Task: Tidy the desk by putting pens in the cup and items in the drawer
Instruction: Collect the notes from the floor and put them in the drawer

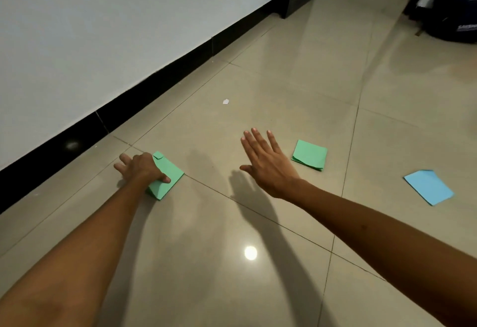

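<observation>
Item count, floor level:
- Folded green paper pieces: 2, one near the wall, one further right.
- Folded blue paper piece: 1.
- Small white paper scrap: 1.
- Hands in view: 2, left and right.
- Dark bag, far right corner: 1.

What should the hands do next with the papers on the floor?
Probably lift the green paper under the left hand, since its thumb and fingers already rest on it. The right hand hovers open, holding nothing, between that sheet and the second green paper, so it could likely reach there next. The blue paper lies farther right. No cup or drawer is in view.
</observation>
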### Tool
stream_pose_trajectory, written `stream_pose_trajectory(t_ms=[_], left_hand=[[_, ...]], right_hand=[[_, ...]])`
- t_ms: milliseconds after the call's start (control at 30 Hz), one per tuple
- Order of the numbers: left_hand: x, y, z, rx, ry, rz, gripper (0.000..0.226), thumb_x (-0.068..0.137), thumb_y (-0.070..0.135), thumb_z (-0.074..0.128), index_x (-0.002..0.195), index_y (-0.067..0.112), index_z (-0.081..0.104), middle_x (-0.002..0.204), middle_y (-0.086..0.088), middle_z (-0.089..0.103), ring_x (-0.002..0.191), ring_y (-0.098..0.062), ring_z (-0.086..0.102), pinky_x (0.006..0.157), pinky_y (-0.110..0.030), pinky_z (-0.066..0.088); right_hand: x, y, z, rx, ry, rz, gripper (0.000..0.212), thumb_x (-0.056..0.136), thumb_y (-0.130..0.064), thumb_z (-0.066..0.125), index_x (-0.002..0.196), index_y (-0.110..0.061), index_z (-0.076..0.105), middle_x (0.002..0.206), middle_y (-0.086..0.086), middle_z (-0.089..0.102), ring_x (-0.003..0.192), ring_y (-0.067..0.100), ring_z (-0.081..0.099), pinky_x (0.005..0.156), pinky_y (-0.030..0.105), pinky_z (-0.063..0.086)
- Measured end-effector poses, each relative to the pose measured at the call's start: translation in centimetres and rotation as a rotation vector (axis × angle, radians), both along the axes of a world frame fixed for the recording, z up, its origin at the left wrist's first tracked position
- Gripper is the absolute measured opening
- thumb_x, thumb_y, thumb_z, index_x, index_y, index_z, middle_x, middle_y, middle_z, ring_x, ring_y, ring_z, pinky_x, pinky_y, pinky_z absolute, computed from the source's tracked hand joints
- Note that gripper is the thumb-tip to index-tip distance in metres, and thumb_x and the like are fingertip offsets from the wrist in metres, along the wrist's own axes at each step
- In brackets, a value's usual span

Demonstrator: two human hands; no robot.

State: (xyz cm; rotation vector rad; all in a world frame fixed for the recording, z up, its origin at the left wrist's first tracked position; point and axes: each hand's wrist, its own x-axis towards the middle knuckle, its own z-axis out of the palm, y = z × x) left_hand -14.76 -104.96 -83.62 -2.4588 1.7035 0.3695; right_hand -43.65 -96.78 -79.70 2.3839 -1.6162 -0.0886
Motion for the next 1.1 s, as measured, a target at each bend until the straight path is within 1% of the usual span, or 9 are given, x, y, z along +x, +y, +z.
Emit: stream_pose_trajectory(t_ms=[100,233,333,500,600,700,833,967,1100], left_hand=[[-1.8,-0.7,2.0,-0.097,0.133,-0.042,0.052,0.066,0.042,0.082,0.103,0.012,0.061,0.116,-0.014,0.059,0.118,-0.033,0.038,0.089,-0.037,0.032],[-5.9,-0.7,5.4,-0.244,0.611,-0.099,0.032,0.074,0.025,0.079,0.093,0.006,0.062,0.096,-0.015,0.064,0.09,-0.032,0.059,0.078,-0.04,0.051],[-9.9,0.8,6.4,-0.345,0.865,-0.147,0.023,0.082,0.018,0.071,0.099,0.006,0.061,0.094,-0.011,0.065,0.085,-0.03,0.061,0.076,-0.041,0.051],[-15.6,2.1,4.7,-0.169,1.345,-0.055,0.02,0.091,0.004,0.057,0.109,0.013,0.06,0.104,-0.011,0.068,0.091,-0.028,0.065,0.09,-0.047,0.051],[-16.8,2.1,3.7,-0.11,1.387,-0.031,0.019,0.093,0.004,0.053,0.109,0.012,0.061,0.104,-0.013,0.068,0.091,-0.03,0.065,0.087,-0.045,0.051],[-15.8,2.2,2.9,-0.075,1.382,0.018,0.018,0.093,0.004,0.053,0.107,0.01,0.063,0.102,-0.016,0.069,0.088,-0.031,0.066,0.086,-0.044,0.05],[-14.2,3.0,1.6,-0.044,1.368,0.082,0.018,0.094,0.005,0.052,0.106,0.01,0.064,0.101,-0.017,0.071,0.089,-0.035,0.066,0.086,-0.047,0.05],[-14.5,3.9,0.3,-0.051,1.419,0.164,0.019,0.094,0.004,0.051,0.107,0.01,0.063,0.1,-0.014,0.071,0.087,-0.031,0.067,0.076,-0.037,0.052],[-15.5,4.5,-0.6,-0.057,1.45,0.166,0.018,0.095,0.004,0.05,0.1,0.013,0.065,0.101,-0.013,0.071,0.088,-0.031,0.067,0.087,-0.047,0.05]], right_hand=[[0.0,-0.3,-0.6,0.017,-0.008,0.018,0.067,0.098,-0.045,0.036,0.147,0.0,0.028,0.154,0.018,0.028,0.145,0.034,0.019,0.118,0.053,0.014],[-1.6,-1.1,-0.9,0.067,-0.162,-0.074,0.062,0.1,-0.039,0.038,0.148,-0.003,0.025,0.155,0.017,0.026,0.146,0.031,0.019,0.118,0.048,0.01],[-4.7,-1.7,-1.7,0.097,-0.26,-0.239,0.059,0.101,-0.032,0.039,0.15,-0.006,0.019,0.156,0.017,0.022,0.143,0.032,0.024,0.118,0.042,0.014],[-11.9,-3.2,-3.3,0.159,-0.335,-0.542,0.055,0.098,-0.031,0.047,0.146,-0.01,0.03,0.155,0.016,0.024,0.138,0.033,0.031,0.111,0.041,0.025],[-15.6,-5.0,-4.0,0.242,-0.437,-0.705,0.078,0.088,-0.044,0.061,0.149,-0.015,0.023,0.155,0.012,0.025,0.139,0.031,0.028,0.11,0.043,0.025],[-17.9,-6.8,-4.7,0.348,-0.495,-0.766,0.093,0.078,-0.045,0.073,0.149,-0.013,0.021,0.151,0.011,0.033,0.137,0.031,0.03,0.107,0.045,0.027],[-19.0,-8.5,-6.4,0.433,-0.469,-0.787,0.086,0.074,-0.043,0.077,0.141,-0.012,0.034,0.143,0.012,0.039,0.131,0.032,0.034,0.102,0.043,0.031],[-19.3,-9.7,-6.3,0.448,-0.413,-0.822,0.083,0.067,-0.046,0.081,0.133,-0.013,0.044,0.132,0.013,0.041,0.123,0.032,0.036,0.096,0.041,0.032],[-19.5,-9.6,-6.4,0.476,-0.506,-0.921,0.083,0.064,-0.048,0.083,0.127,-0.013,0.042,0.126,0.012,0.051,0.12,0.031,0.042,0.089,0.038,0.032]])
